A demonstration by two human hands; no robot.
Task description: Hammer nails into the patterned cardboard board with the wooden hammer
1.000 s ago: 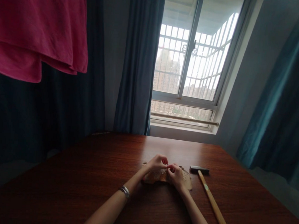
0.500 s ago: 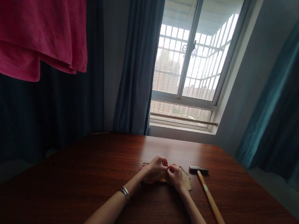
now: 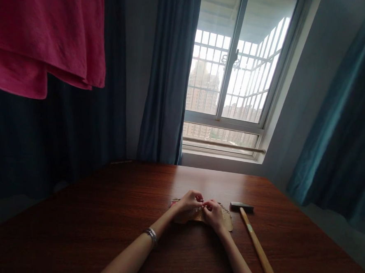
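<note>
My left hand [image 3: 191, 201], with a silver bracelet [image 3: 151, 236] on its wrist, and my right hand [image 3: 213, 213] meet fingertip to fingertip. Both are closed in a pinch over a flat tan piece like cardboard [image 3: 227, 222]. Whatever sits between the fingertips is too small to make out. Along the tan piece's right upper edge runs a row of dark marks, and a bit of red shows at its left end. My hands hide most of its middle. To the right lies a hammer [image 3: 258, 245] with a dark head and a long wooden handle.
Everything rests on a glossy brown wooden table [image 3: 103, 214]. Beyond its far edge is a window [image 3: 226, 81] with bars outside. Blue curtains [image 3: 167, 78] hang on both sides, and a pink cloth [image 3: 52, 38] hangs at the upper left.
The whole view has shifted very slightly. My hands stay together over the tan piece, with only a tiny movement of the fingers. The hammer lies where it was.
</note>
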